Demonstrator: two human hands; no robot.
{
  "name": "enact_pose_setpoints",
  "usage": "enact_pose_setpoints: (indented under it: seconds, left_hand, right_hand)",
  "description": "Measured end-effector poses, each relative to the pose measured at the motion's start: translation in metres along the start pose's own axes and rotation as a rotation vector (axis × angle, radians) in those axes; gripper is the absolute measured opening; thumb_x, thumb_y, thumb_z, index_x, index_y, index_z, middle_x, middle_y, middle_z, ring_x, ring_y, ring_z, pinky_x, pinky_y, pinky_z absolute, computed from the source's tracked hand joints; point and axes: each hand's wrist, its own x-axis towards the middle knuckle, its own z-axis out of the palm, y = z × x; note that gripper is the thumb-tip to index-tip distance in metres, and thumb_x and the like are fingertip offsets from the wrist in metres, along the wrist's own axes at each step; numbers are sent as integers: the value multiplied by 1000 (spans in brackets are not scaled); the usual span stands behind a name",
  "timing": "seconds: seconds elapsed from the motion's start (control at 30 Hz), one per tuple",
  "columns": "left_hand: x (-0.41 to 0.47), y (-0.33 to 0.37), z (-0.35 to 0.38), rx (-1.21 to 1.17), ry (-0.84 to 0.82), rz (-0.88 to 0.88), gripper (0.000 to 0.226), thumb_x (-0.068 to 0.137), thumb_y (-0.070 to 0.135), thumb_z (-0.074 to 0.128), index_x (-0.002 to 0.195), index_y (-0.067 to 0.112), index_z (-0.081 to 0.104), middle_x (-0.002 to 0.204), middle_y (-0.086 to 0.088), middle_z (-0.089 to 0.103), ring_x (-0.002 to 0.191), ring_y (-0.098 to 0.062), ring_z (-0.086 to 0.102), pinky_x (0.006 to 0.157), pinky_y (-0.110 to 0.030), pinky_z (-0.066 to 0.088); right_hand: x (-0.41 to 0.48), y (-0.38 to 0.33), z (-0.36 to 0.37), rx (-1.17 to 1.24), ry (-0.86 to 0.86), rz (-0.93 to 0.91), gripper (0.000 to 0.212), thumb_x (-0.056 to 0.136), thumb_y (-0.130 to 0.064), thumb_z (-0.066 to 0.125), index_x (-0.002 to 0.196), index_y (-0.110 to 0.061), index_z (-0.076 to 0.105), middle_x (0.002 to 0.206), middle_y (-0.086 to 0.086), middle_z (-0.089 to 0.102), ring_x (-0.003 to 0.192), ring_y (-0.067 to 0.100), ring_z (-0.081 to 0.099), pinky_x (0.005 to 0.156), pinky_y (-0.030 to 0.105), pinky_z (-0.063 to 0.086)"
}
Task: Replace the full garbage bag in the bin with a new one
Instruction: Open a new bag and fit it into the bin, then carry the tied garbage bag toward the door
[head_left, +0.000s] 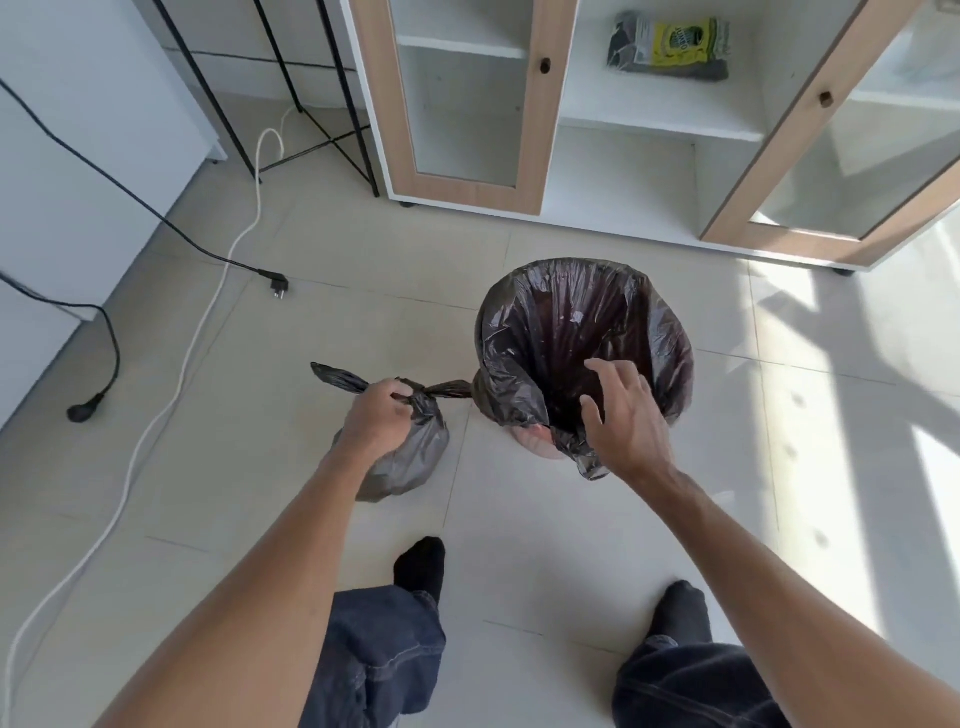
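A small tied black garbage bag (410, 457) sits on the floor left of the bin, and my left hand (379, 415) grips its knot. The bin (537, 441) stands on the tiles with only a pinkish bit of its wall showing. It is lined with a black bag (524, 332) whose edge is folded over the rim. My right hand (623, 410) hovers over the near rim with fingers spread, holding nothing. A loose flap of the liner hangs down just under that hand.
A white and wood cabinet (540, 114) with open glass doors stands behind the bin, with a roll pack of bags (670, 47) on its shelf. Black cables and plugs (275, 286) and a white cable (208, 322) lie on the floor to the left. My socked feet (421, 566) stand below.
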Motion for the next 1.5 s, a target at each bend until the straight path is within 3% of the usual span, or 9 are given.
enact_pose_setpoints:
  seconds: [0.17, 0.3, 0.63, 0.73, 0.87, 1.07, 1.3, 1.43, 1.5]
  left_hand:
    - [-1, -80, -39, -75, 103, -283, 35, 79, 0, 57, 108, 16, 67, 109, -11, 68, 106, -34, 65, 91, -41, 54]
    - [13, -120, -31, -70, 34, -376, 53, 83, -1, 64, 134, 8, 54, 134, -16, 57, 120, -34, 57, 98, -40, 50]
    - [93, -157, 10, -85, -110, -284, 76, 81, 14, 75, 148, 23, 40, 144, -11, 49, 129, -33, 51, 101, -36, 45]
    - [97, -183, 27, -176, -78, -346, 52, 86, 18, 71, 136, 22, 56, 129, -6, 64, 117, -28, 60, 97, -31, 47]
    - [85, -186, 21, -182, 31, -406, 12, 95, 16, 58, 89, 11, 67, 85, -10, 68, 84, -28, 63, 64, -27, 40]
    - [32, -126, -73, -210, 72, -410, 20, 95, 17, 57, 85, 3, 67, 77, -10, 66, 76, -27, 60, 62, -29, 38]
    - [-74, 63, -266, -269, -24, -293, 36, 94, 30, 63, 61, 16, 55, 52, 5, 56, 55, -17, 54, 51, -27, 33]
    - [-122, 168, -359, -331, 18, -95, 14, 90, 31, 70, 77, 29, 72, 68, 3, 74, 62, -14, 68, 61, -27, 49]
    - [-137, 219, -384, -318, 24, 25, 8, 89, 25, 72, 87, 18, 75, 75, -4, 74, 69, -18, 68, 68, -30, 51]
  right_hand:
    - [-5, -77, 43, 59, -184, -166, 33, 94, -19, 47, 126, -18, 54, 115, 3, 56, 100, 27, 60, 73, 36, 50]
    - [6, -122, 98, 35, -340, -274, 37, 95, -16, 45, 131, -15, 53, 119, 8, 59, 105, 30, 60, 79, 39, 50]
    - [65, -120, 250, 84, -596, 351, 40, 87, -19, 50, 125, -6, 49, 121, 17, 53, 116, 39, 50, 93, 45, 48]
    - [66, -115, 275, 228, -622, 394, 26, 88, -15, 46, 110, -6, 58, 103, 12, 63, 100, 35, 59, 79, 35, 49]
    - [57, -121, 269, 339, -583, 354, 20, 93, -11, 46, 97, -5, 64, 93, 13, 70, 87, 33, 62, 72, 36, 48]
    - [78, -186, 166, 376, -575, 271, 19, 94, -10, 44, 91, -6, 62, 80, 8, 63, 72, 26, 54, 60, 31, 39]
    - [102, -305, -101, 357, -513, 233, 19, 89, -5, 42, 84, -8, 60, 77, 10, 66, 72, 29, 60, 57, 34, 44]
    - [121, -348, -263, 272, -403, 94, 19, 88, -5, 46, 91, -6, 65, 88, 13, 71, 84, 34, 64, 68, 38, 50]
    - [129, -356, -331, 246, -317, 44, 19, 89, -5, 49, 92, -6, 68, 91, 14, 72, 87, 34, 64, 64, 32, 40]
